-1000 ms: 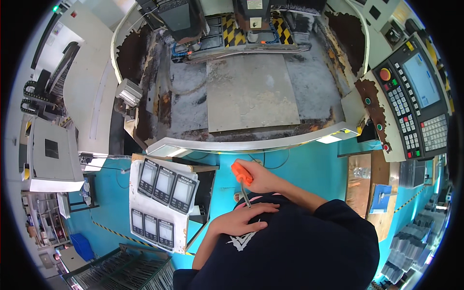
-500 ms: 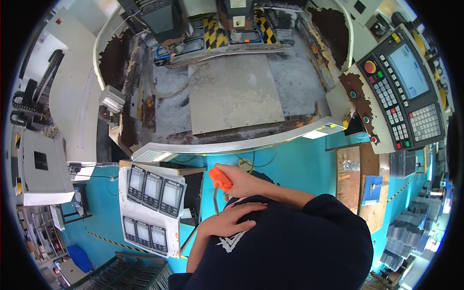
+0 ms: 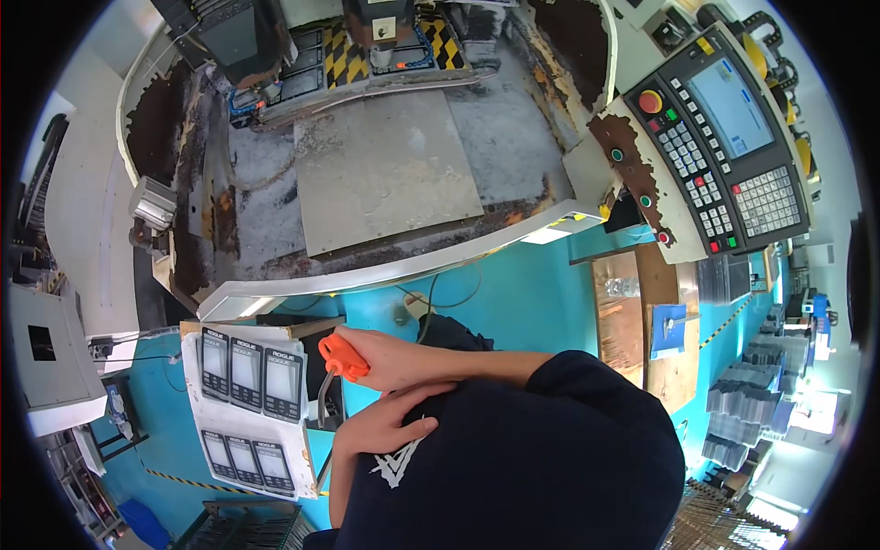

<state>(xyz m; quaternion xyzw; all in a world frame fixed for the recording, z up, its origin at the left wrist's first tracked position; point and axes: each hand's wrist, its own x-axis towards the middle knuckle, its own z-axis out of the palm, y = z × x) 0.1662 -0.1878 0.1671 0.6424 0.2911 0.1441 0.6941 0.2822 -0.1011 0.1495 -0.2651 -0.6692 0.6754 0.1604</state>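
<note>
My right hand [image 3: 396,360] is closed round an orange air blow gun [image 3: 343,357], whose bent metal nozzle [image 3: 324,396] points down beside the white board. Against the front of my dark shirt [image 3: 522,449] rests my left hand [image 3: 385,427], fingers spread, apparently holding nothing. Several flat panels with dark frames and pale centres lie on the white board [image 3: 252,417] at the left, in an upper row [image 3: 246,374] and a lower row [image 3: 240,456]. The blow gun is apart from the nearest upper panel.
Ahead stands a machine with a grey metal plate [image 3: 390,174] on its bed and a curved front rim [image 3: 403,269]. A control panel [image 3: 724,147] juts in at the right. Below it is a wooden table [image 3: 667,376] bearing a blue item [image 3: 668,331]. A hose [image 3: 458,298] runs near the floor.
The whole view has shifted, so the machine and board appear farther left. The blow gun in my right hand has come closer to the panels. My left hand stays against my shirt.
</note>
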